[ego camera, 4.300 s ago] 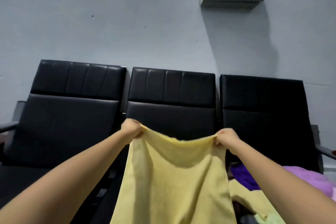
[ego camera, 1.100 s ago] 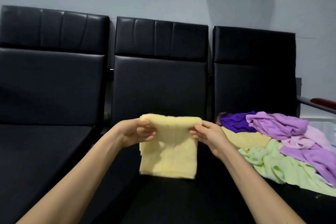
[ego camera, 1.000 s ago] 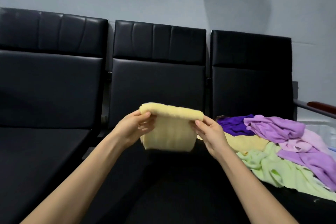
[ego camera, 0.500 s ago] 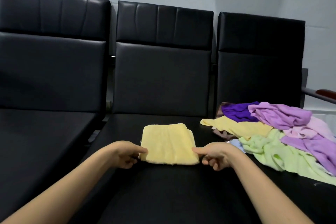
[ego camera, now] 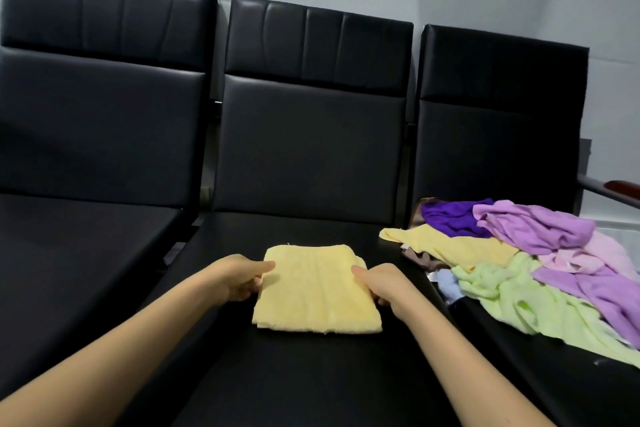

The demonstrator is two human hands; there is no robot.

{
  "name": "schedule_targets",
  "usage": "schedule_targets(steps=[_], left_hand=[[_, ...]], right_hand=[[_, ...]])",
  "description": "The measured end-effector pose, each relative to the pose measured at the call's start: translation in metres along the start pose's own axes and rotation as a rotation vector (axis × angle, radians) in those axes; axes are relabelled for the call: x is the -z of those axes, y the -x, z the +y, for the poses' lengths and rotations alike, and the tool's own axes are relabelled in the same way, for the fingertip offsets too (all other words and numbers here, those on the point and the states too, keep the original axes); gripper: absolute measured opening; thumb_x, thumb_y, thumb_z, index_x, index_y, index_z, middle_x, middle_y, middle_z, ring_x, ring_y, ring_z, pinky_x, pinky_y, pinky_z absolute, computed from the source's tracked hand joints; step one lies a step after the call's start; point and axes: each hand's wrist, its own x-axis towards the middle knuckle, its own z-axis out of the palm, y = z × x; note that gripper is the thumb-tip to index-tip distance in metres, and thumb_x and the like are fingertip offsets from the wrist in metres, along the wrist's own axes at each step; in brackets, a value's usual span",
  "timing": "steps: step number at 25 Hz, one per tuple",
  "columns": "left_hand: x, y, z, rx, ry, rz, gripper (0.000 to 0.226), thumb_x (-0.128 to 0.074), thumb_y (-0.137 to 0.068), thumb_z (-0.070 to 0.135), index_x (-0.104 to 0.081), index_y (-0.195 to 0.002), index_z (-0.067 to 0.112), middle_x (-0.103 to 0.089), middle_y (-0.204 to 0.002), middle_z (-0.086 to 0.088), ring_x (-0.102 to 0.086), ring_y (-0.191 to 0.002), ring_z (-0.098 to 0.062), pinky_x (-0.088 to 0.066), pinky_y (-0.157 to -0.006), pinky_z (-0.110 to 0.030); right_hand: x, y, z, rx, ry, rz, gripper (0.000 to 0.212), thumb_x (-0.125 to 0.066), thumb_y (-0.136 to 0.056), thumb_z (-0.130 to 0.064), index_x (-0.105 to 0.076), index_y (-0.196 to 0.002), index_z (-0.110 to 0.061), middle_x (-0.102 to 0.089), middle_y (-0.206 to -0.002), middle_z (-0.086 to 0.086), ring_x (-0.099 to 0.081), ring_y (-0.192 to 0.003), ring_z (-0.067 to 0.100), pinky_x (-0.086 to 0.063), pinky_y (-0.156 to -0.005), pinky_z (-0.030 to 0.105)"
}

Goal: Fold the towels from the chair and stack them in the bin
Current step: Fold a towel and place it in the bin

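A folded yellow towel [ego camera: 313, 291] lies flat on the seat of the middle black chair [ego camera: 311, 374]. My left hand [ego camera: 239, 276] holds its left edge, thumb on top and fingers curled under. My right hand [ego camera: 379, 282] grips its right edge the same way. On the right chair's seat lies a loose pile of unfolded towels [ego camera: 530, 263]: dark purple, lilac, pink, pale green, another yellow and a bit of light blue. No bin is clearly in view.
Three black padded chairs stand side by side against a grey wall; the left chair [ego camera: 76, 253] has a bare seat. A wooden-topped armrest [ego camera: 620, 188] sticks out at the far right above the pile.
The yellow towel went from held up and spread, to folded in the air, to lying flat on the middle seat. Both hands now sit at its side edges.
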Motion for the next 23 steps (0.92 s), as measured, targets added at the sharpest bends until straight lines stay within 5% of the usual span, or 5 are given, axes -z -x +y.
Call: schedule_targets(steps=[4,10,16,20,23], left_hand=[[-0.013,-0.006,-0.002,-0.161,0.166,0.093,0.021,-0.064,-0.089,0.025,-0.064,-0.089,0.004,-0.061,-0.082,-0.008,-0.056,-0.077,-0.020,-0.047,-0.072,-0.031],[-0.025,-0.003,0.006,-0.280,0.001,0.014,0.015,-0.060,-0.090,0.026,-0.056,-0.100,0.016,-0.059,-0.098,-0.004,-0.056,-0.086,-0.015,-0.044,-0.071,-0.029],[-0.025,-0.004,0.010,-0.407,0.113,0.043,0.038,-0.055,-0.091,0.005,-0.048,-0.126,0.014,-0.066,-0.097,-0.005,-0.065,-0.089,-0.018,-0.052,-0.075,-0.030],[-0.027,-0.015,0.006,-0.333,-0.303,0.105,0.049,-0.064,-0.087,0.020,-0.046,-0.131,0.011,-0.058,-0.115,-0.004,-0.058,-0.101,-0.017,-0.047,-0.085,-0.027],[-0.037,-0.015,0.010,-0.321,-0.575,0.239,0.049,-0.061,-0.087,0.029,-0.045,-0.129,0.010,-0.053,-0.126,-0.009,-0.054,-0.111,-0.024,-0.047,-0.089,-0.033]], right_hand=[[-0.013,-0.001,-0.005,0.166,-0.212,0.084,0.006,-0.056,-0.085,-0.013,-0.055,-0.091,-0.010,-0.051,-0.086,0.001,-0.045,-0.072,0.009,-0.037,-0.063,0.024],[-0.007,-0.001,0.006,0.090,-0.335,-0.188,0.037,-0.058,-0.089,-0.012,-0.059,-0.125,-0.023,-0.049,-0.133,0.002,-0.051,-0.106,0.014,-0.045,-0.091,0.030],[0.005,-0.005,0.011,0.181,-0.393,-0.076,0.054,-0.049,-0.087,0.002,-0.054,-0.133,-0.026,-0.038,-0.147,0.001,-0.039,-0.131,0.022,-0.038,-0.105,0.034],[0.006,-0.003,0.016,0.134,0.010,-0.066,0.057,-0.051,-0.091,-0.012,-0.036,-0.145,-0.022,-0.039,-0.145,0.004,-0.043,-0.124,0.020,-0.041,-0.087,0.025],[0.002,-0.006,0.019,0.065,0.017,0.028,0.055,-0.052,-0.091,-0.027,-0.036,-0.141,-0.010,-0.047,-0.134,0.007,-0.049,-0.105,0.018,-0.043,-0.083,0.027]])
